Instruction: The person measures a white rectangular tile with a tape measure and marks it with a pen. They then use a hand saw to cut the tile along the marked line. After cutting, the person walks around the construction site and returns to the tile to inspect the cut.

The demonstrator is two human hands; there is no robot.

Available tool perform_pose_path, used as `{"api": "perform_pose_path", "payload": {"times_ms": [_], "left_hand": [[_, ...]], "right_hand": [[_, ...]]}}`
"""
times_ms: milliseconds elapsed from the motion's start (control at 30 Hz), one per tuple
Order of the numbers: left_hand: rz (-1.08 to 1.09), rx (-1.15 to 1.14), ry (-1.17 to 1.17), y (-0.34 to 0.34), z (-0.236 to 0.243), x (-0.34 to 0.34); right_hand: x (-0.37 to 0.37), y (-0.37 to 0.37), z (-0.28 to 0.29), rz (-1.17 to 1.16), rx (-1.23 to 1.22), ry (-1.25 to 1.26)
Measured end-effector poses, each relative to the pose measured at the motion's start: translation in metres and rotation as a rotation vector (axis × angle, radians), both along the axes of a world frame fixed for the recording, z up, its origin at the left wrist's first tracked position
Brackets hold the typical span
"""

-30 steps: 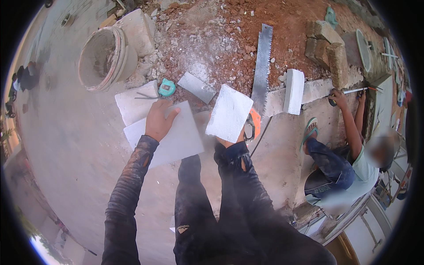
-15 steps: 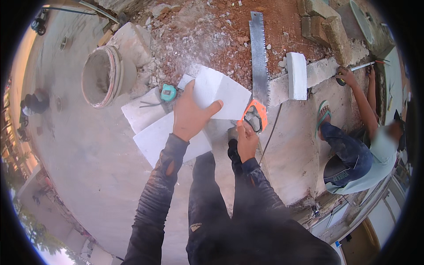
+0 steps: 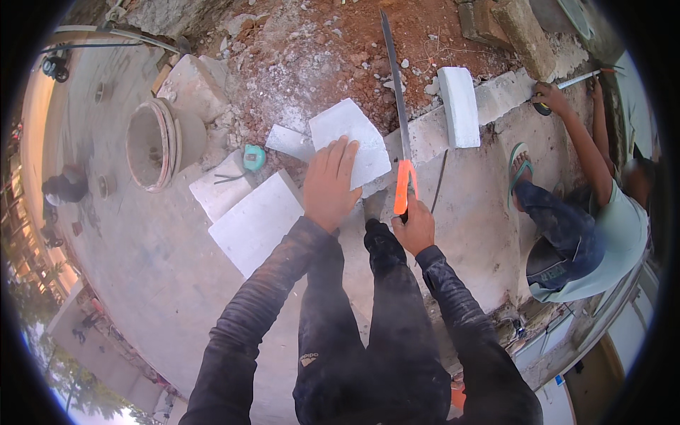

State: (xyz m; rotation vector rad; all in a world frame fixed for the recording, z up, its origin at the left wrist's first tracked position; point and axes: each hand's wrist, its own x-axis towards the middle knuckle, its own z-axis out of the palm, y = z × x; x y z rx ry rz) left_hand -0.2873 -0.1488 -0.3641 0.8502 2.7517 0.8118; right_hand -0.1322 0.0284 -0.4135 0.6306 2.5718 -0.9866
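Note:
My left hand (image 3: 330,185) lies with its fingers stretched out on the near part of a white lightweight block (image 3: 354,131) with angled edges. My right hand (image 3: 415,228) is wrapped around the orange handle of a hand saw (image 3: 406,185). The saw's long blade points away from me, seen nearly edge-on, just right of the block and apart from it. A narrow white offcut (image 3: 289,142) sits left of that block. Closer to me, a larger white block (image 3: 256,225) rests beside my left wrist.
A teal tape measure (image 3: 253,157) sits on a dusty block (image 3: 218,188). Farther left stands a round bucket (image 3: 152,145). At right, a white block (image 3: 459,106) lies on the ledge, and a co-worker (image 3: 567,234) holds a tape measure (image 3: 542,108). Red soil and rubble (image 3: 297,64) lie beyond.
My left hand has gone from gripping the block's side to lying on it, and the block has turned. The saw has rolled from flat to edge-on, its handle now nearer me.

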Motion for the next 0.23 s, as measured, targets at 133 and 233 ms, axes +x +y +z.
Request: {"api": "perform_pose_path", "payload": {"times_ms": [133,233], "left_hand": [[0.016,-0.054,0.074,0.012,-0.02,0.041],[0.061,-0.063,-0.015,0.022,-0.042,0.078]], "right_hand": [[0.004,0.038,0.025,-0.667,-0.825,0.181],[-0.007,0.065,0.043,-0.691,-0.977,0.016]]}}
